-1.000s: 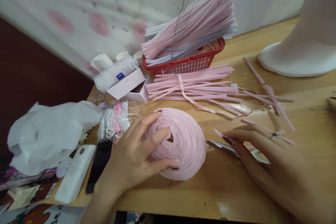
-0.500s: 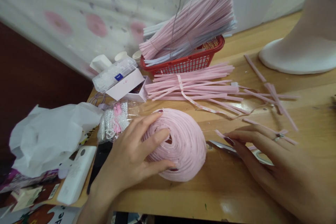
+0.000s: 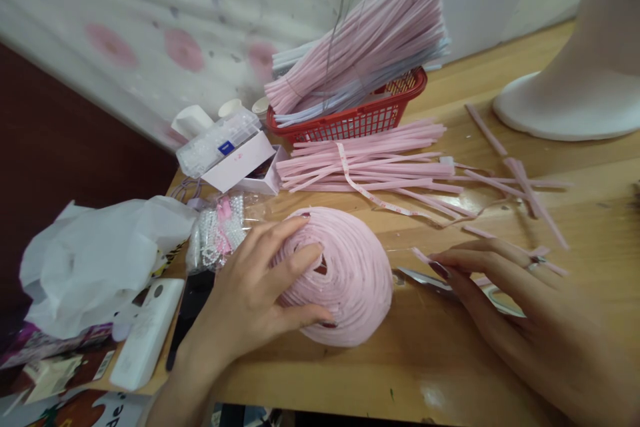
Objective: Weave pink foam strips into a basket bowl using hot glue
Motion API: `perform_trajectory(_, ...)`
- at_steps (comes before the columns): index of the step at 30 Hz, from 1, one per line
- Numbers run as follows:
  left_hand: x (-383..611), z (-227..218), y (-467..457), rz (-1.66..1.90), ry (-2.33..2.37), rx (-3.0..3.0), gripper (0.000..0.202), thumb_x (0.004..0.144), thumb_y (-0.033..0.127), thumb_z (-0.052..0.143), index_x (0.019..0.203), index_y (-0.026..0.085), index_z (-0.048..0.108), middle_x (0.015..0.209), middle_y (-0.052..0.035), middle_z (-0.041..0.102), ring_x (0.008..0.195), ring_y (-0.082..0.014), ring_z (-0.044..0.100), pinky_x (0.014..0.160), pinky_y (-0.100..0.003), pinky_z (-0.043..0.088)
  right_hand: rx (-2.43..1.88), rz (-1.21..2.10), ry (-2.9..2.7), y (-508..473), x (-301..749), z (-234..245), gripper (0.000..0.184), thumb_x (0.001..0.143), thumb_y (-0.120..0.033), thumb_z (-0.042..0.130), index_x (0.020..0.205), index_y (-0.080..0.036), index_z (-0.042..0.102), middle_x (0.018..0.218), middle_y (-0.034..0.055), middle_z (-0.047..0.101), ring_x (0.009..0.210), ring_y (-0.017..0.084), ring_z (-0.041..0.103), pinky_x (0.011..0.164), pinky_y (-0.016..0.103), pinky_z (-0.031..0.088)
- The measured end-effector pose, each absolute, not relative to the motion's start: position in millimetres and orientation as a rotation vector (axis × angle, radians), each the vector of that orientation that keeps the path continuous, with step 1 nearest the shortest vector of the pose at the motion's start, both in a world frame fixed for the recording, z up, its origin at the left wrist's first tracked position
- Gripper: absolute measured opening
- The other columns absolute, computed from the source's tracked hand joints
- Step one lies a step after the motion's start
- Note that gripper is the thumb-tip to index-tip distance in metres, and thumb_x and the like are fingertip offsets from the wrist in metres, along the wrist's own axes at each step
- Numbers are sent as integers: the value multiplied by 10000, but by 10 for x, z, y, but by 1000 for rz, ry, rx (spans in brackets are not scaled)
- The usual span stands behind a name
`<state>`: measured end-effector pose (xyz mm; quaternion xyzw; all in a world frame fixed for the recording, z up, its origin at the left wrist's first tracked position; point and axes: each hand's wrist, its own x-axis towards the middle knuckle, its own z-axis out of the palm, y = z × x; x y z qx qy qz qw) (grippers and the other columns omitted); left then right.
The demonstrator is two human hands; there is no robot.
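A round, domed pink coil (image 3: 357, 273), wound in rings from pipe-cleaner-like strands, sits on the wooden table with a small hole near its centre. My left hand (image 3: 260, 287) grips it from the left, fingers curved over its top and thumb near the lower side. To the right, my right hand (image 3: 515, 307) pinches a short pink pipe cleaner (image 3: 423, 255) between thumb and index finger, its tip pointing toward the coil but apart from it. Scissors (image 3: 425, 280) lie under that hand, blades toward the coil, their handles partly hidden.
Behind the coil lie pink pipe cleaners (image 3: 370, 163) with a tape measure (image 3: 373, 197) across them. A red basket (image 3: 350, 121) holds more bundles. A white stand (image 3: 565, 110) is at right. Boxes (image 3: 240, 161), a bead bag (image 3: 216, 232) and a white plastic bag (image 3: 95, 260) crowd the left.
Almost nothing differs. My right hand and the short pipe cleaner have shifted very slightly to the right; my left hand and the coil stay in place.
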<state>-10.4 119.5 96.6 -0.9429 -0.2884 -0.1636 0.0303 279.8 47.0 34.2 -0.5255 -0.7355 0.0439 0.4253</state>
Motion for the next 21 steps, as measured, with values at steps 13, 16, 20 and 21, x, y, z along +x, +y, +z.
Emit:
perform_trajectory(13,-95,950,1209,-536,-874,-2903,505,914,639,548,1196,220,530,1333,-137,591,1206,-268,548,997,-424,487,-1329,116,-1841,466,2803,325,122,1015,-251,506,978,-260,622,895,21,708,750,193,684,671,334,487)
perform_trajectory(16,-114,906,1220,-611,-888,-2923,562,883,661,573,1222,219,498,1347,-136,587,1224,-263,543,1028,-414,458,-1325,99,-1834,468,2811,318,115,1009,-247,509,989,-261,621,887,21,710,748,195,689,662,332,496)
perform_trajectory(20,-115,889,1223,-602,-886,-2935,573,887,641,581,1249,205,498,1364,-144,570,1234,-263,523,1043,-402,425,-1314,87,-1814,465,2801,346,117,996,-233,519,976,-261,631,864,20,713,730,202,692,651,333,504)
perform_trajectory(21,-113,892,1222,-589,-878,-2935,566,894,635,573,1250,201,502,1367,-144,564,1235,-263,516,1047,-398,417,-1315,84,-1810,465,2797,354,117,995,-234,522,968,-261,633,861,19,714,719,200,689,647,332,503)
